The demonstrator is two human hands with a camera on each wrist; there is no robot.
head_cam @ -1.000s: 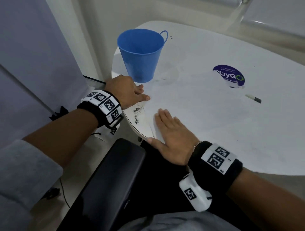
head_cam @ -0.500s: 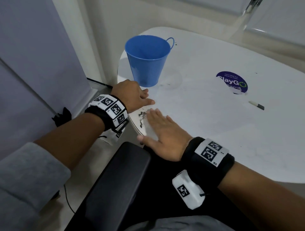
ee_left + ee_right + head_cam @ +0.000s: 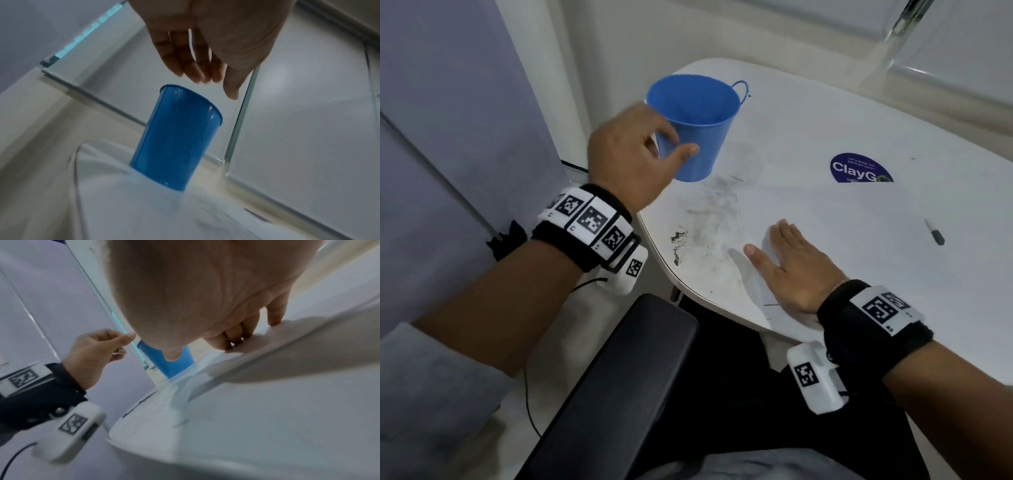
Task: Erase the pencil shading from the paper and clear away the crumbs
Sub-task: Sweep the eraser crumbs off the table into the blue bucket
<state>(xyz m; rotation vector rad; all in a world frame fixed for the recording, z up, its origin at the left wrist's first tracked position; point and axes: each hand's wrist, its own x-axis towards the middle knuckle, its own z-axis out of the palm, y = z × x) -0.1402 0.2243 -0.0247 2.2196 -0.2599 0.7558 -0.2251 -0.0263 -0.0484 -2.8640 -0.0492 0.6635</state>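
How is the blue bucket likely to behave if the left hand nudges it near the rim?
The blue bucket looks thin-walled and empty, so probably light. It narrows to a small base, so a high push may tip it; the smooth table might let it slide.

Soft, even, rather dim light is falling on the white table, and the right hand is throwing only a faint shadow toward the table's near edge. The left hand and the blue bucket are looking smeared by motion blur in the left wrist view. In both wrist views, straight lines are bending near the borders, and the near palm is staying out of focus in the right wrist view.
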